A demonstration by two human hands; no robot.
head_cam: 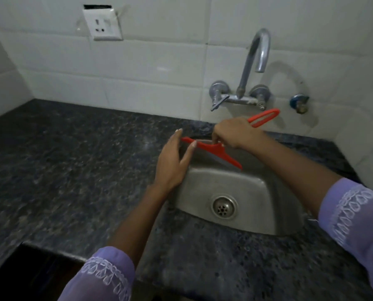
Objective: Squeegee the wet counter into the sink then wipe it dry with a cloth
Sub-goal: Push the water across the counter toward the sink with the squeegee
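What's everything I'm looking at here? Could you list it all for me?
Squeegee: one, red, held over the sink's far left corner.
Sink: one, steel, set in the counter.
Drain: one, metal, sink floor.
Counter: one, dark speckled stone.
Tap: one, chrome, wall-mounted behind the sink.
Small valve: one, blue and metal, right of the tap.
Socket: one, white, on the tiled wall.
Left hand: fingers straight, touching the blade's left end.
Right hand: grips the handle.

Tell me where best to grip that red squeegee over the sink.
Grip the red squeegee by its long looped handle, just above the blade, coming from the right as the right hand does. The handle points toward the tap, and the wide blade hangs over the sink.
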